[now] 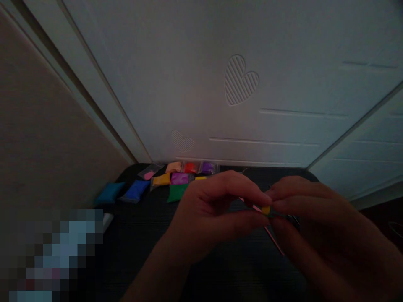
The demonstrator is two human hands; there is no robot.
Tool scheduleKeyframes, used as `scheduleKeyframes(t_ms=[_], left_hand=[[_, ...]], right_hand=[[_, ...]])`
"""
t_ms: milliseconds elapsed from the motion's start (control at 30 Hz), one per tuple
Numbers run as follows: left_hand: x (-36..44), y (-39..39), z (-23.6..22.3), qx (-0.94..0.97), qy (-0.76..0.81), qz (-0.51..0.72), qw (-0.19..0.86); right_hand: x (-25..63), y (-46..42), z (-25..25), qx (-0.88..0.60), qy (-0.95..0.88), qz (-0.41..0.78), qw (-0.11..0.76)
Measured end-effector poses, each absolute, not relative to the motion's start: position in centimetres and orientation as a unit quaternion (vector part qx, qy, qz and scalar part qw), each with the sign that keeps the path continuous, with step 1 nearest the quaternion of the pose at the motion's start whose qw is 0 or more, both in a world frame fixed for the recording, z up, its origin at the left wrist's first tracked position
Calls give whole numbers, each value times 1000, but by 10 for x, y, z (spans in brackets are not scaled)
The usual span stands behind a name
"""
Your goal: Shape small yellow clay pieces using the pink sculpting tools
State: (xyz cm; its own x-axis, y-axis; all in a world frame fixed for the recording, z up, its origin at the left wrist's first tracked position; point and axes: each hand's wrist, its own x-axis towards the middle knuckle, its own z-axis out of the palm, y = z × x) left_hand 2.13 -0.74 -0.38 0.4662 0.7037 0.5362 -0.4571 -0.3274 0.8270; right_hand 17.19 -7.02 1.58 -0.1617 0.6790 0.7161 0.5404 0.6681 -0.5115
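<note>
Both hands meet above a dark table (151,251) in dim light. My left hand (217,209) and my right hand (308,214) pinch a small yellow lump of clay (266,209) between their fingertips. A thin pink stick (273,241) runs slanting under the lump, from between the fingers down toward the right; which hand holds it I cannot tell. Behind the hands lie several small bags of coloured clay: blue (136,190), teal (110,192), green (176,192), yellow (161,180), magenta (180,178), orange-red (190,167), purple (208,167) and pink (148,173).
A pale panel wall with embossed hearts (241,79) rises straight behind the table's far edge. A brownish wall (47,138) stands at the left. A blurred-out patch (56,260) covers the lower left corner.
</note>
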Motion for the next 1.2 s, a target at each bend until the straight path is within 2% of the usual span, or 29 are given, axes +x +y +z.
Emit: scheduleKeyframes(t_ms=[1200], left_hand=[[26,-10,-4,632,52,534,559]], right_hand=[[164,-72,16,-407,-742,38,531]])
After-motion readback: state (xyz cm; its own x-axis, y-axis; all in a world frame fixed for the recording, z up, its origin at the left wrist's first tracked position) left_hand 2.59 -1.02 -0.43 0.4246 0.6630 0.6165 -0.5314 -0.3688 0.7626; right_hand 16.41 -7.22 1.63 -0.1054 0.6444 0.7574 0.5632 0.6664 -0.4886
